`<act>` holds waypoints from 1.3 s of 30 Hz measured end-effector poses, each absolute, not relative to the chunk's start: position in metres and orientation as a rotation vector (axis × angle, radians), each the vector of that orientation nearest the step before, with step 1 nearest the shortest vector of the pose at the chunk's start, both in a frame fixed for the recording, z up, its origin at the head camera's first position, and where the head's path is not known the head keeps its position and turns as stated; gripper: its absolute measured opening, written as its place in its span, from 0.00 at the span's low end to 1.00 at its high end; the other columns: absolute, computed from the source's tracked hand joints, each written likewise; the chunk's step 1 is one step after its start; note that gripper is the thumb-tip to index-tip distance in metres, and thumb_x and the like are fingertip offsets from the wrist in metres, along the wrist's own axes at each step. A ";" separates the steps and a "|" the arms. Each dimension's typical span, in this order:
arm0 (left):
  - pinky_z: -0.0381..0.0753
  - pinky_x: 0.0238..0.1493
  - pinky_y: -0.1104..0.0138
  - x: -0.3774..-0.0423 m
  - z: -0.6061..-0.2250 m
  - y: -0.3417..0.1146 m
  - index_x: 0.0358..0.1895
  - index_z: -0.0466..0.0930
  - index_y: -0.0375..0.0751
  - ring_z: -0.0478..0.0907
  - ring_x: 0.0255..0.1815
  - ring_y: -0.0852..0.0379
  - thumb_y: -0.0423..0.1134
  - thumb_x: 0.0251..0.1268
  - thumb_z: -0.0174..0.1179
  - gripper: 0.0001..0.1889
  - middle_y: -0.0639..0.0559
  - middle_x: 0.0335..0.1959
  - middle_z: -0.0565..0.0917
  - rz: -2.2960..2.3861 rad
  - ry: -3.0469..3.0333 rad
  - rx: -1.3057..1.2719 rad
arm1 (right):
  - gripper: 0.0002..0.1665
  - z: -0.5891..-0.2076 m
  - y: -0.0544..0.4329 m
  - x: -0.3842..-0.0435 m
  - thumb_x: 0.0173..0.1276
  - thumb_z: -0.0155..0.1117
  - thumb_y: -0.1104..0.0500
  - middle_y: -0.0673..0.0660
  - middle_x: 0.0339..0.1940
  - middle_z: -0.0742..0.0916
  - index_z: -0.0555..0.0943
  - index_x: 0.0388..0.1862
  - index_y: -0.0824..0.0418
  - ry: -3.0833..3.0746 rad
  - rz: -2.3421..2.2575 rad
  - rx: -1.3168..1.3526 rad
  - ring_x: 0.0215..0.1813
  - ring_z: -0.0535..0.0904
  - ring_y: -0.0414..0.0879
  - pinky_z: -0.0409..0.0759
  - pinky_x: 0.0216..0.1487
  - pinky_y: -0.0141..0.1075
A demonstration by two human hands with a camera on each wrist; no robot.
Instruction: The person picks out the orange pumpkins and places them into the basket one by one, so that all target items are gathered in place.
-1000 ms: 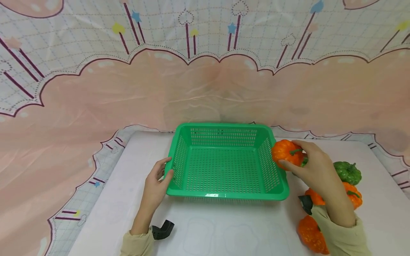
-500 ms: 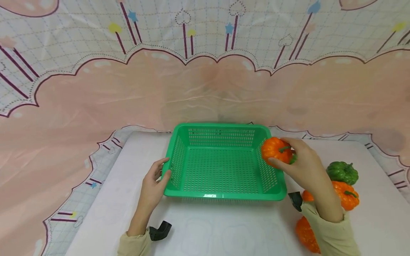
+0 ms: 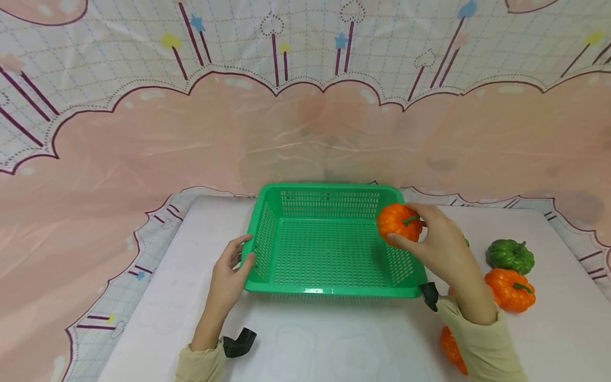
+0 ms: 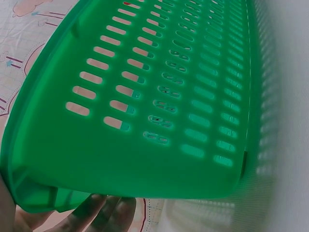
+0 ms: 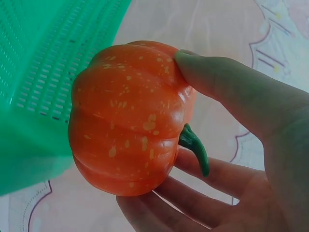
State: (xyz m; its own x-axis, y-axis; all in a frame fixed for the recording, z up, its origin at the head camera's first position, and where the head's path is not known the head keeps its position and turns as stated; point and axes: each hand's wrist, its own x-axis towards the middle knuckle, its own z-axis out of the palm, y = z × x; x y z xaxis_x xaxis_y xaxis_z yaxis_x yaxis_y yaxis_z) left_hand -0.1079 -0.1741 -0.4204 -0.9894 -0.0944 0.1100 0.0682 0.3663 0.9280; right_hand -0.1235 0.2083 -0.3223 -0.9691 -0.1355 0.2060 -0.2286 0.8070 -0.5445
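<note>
My right hand (image 3: 441, 244) grips a small orange pumpkin (image 3: 399, 225) with a green stem, thumb on one side and fingers on the other. In the head view the pumpkin overlaps the right wall of a green plastic basket (image 3: 334, 292). Up close in the right wrist view, the pumpkin (image 5: 125, 121) shows yellow flecks, and its stem points toward the palm. At the basket's left rim, my left hand (image 3: 231, 273) holds on with thumb and fingers. From the left wrist, fingertips (image 4: 123, 212) show beneath the rim of the slotted basket wall (image 4: 159, 169).
Right of the basket, a green pumpkin (image 3: 509, 257) and an orange pumpkin (image 3: 511, 290) lie on the white table (image 3: 343, 339). Another orange one (image 3: 451, 347) is partly hidden by the right sleeve (image 3: 482, 339). A patterned cloth (image 3: 305, 138) hangs behind.
My right hand has carried the orange pumpkin leftward, from outside the basket's right rim to over its right side. The left hand stays on the left rim.
</note>
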 end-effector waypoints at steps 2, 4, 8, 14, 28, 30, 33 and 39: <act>0.81 0.54 0.49 -0.108 -0.421 -0.174 0.69 0.69 0.44 0.78 0.62 0.42 0.34 0.74 0.56 0.23 0.37 0.62 0.78 -1.691 -2.474 0.025 | 0.41 -0.323 0.206 -0.125 0.62 0.74 0.47 0.66 0.63 0.78 0.71 0.68 0.66 -2.845 0.877 0.285 0.52 0.75 0.60 0.78 0.50 0.55; 0.81 0.54 0.49 -0.108 -0.420 -0.174 0.69 0.69 0.44 0.78 0.62 0.42 0.34 0.74 0.56 0.22 0.37 0.62 0.78 -1.693 -2.474 0.027 | 0.42 -0.324 0.204 -0.126 0.62 0.74 0.48 0.67 0.64 0.77 0.71 0.67 0.67 -2.853 0.874 0.284 0.53 0.75 0.61 0.79 0.51 0.56; 0.81 0.54 0.50 -0.108 -0.420 -0.174 0.69 0.69 0.44 0.78 0.62 0.42 0.35 0.74 0.56 0.22 0.37 0.62 0.78 -1.694 -2.471 0.024 | 0.41 -0.326 0.200 -0.130 0.62 0.74 0.49 0.67 0.65 0.77 0.71 0.67 0.68 -2.863 0.896 0.293 0.54 0.75 0.61 0.79 0.52 0.56; 0.81 0.54 0.50 -0.107 -0.420 -0.174 0.69 0.69 0.44 0.78 0.62 0.42 0.35 0.74 0.55 0.22 0.37 0.62 0.78 -1.692 -2.473 0.027 | 0.40 -0.326 0.193 -0.132 0.62 0.74 0.49 0.66 0.63 0.78 0.72 0.67 0.66 -2.862 0.906 0.306 0.52 0.76 0.58 0.79 0.52 0.54; 0.81 0.54 0.51 -0.107 -0.421 -0.174 0.69 0.69 0.45 0.78 0.61 0.43 0.36 0.75 0.55 0.22 0.38 0.62 0.78 -1.692 -2.475 0.026 | 0.40 -0.326 0.178 -0.141 0.62 0.74 0.47 0.63 0.59 0.80 0.73 0.67 0.65 -2.852 0.948 0.362 0.51 0.77 0.57 0.78 0.50 0.51; 0.81 0.54 0.50 -0.107 -0.422 -0.174 0.69 0.70 0.45 0.79 0.61 0.43 0.35 0.74 0.56 0.22 0.38 0.62 0.78 -1.687 -2.473 0.025 | 0.39 -0.327 0.176 -0.143 0.62 0.74 0.47 0.64 0.60 0.80 0.73 0.67 0.65 -2.850 0.948 0.373 0.51 0.77 0.57 0.78 0.51 0.51; 0.81 0.54 0.49 -0.108 -0.422 -0.175 0.69 0.70 0.44 0.79 0.61 0.43 0.35 0.74 0.56 0.22 0.38 0.61 0.78 -1.683 -2.470 0.023 | 0.39 -0.328 0.173 -0.146 0.62 0.74 0.48 0.64 0.60 0.80 0.73 0.67 0.64 -2.849 0.948 0.381 0.52 0.77 0.57 0.79 0.51 0.51; 0.81 0.54 0.50 -0.107 -0.421 -0.174 0.69 0.69 0.44 0.79 0.61 0.43 0.35 0.74 0.56 0.22 0.37 0.61 0.78 -1.692 -2.468 0.015 | 0.39 -0.331 0.168 -0.151 0.61 0.74 0.48 0.63 0.60 0.81 0.74 0.66 0.63 -2.852 0.962 0.391 0.52 0.78 0.57 0.80 0.50 0.50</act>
